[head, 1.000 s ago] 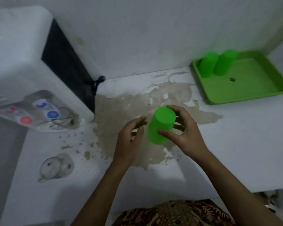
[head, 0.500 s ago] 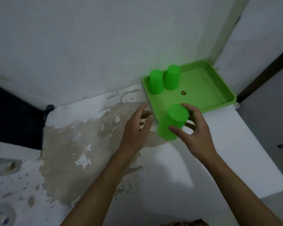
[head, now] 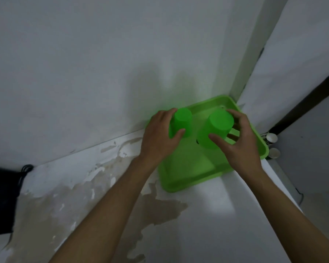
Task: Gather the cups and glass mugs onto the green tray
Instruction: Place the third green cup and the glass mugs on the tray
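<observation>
- Green tray (head: 188, 179) sits in the corner of the white surface (head: 207, 215), against the wall (head: 84, 73).
- Right hand (head: 241, 143) clamped on an upside-down green cup (head: 215, 128), thumb on the near side, fingers on the far side; cup is over the tray's right half, tilted; can't tell if it touches the tray floor.
- Left hand (head: 160, 135) wrapped around a second inverted green cup (head: 181, 122) at the tray's back-left.
- Surface left of the tray has peeled, brown-stained patches (head: 65, 205).
- Two small white round objects (head: 272, 138) just past the tray's right edge.
</observation>
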